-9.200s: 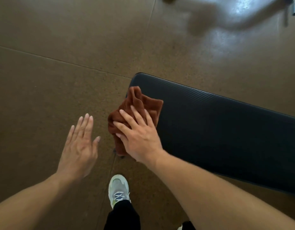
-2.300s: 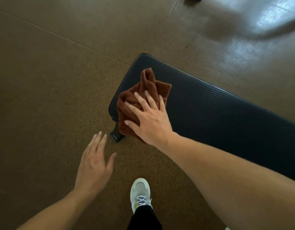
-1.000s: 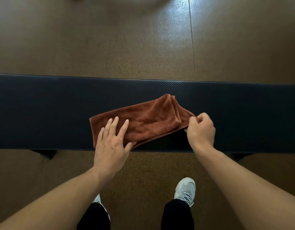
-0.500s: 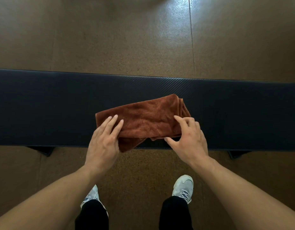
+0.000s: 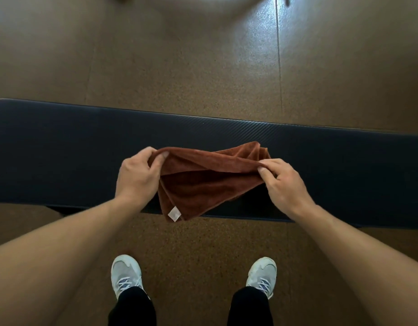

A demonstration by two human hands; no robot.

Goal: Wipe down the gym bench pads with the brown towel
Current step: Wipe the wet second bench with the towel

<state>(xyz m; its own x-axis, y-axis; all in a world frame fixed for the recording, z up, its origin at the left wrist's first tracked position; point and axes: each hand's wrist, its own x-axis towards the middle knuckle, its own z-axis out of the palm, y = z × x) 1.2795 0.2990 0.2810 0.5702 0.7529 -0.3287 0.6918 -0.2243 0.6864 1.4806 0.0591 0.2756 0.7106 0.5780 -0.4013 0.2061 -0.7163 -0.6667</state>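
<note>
A brown towel (image 5: 210, 182) is held up over the dark padded surface (image 5: 62, 156) of a gym bench that runs across the view from left to right. The left hand (image 5: 138, 178) pinches the towel's upper left edge between thumb and curled fingers, and the right hand (image 5: 283, 182) pinches its upper right edge the same way, so the cloth is stretched between them in loose folds. The lower part of the towel hangs toward the near edge of the surface, ending in a corner with a small white tag (image 5: 174, 214). Whether the hanging cloth touches the pad cannot be told. Below, two pale sneakers (image 5: 125, 274) stand on the speckled brown floor (image 5: 179, 67), just in front of the bench.
</note>
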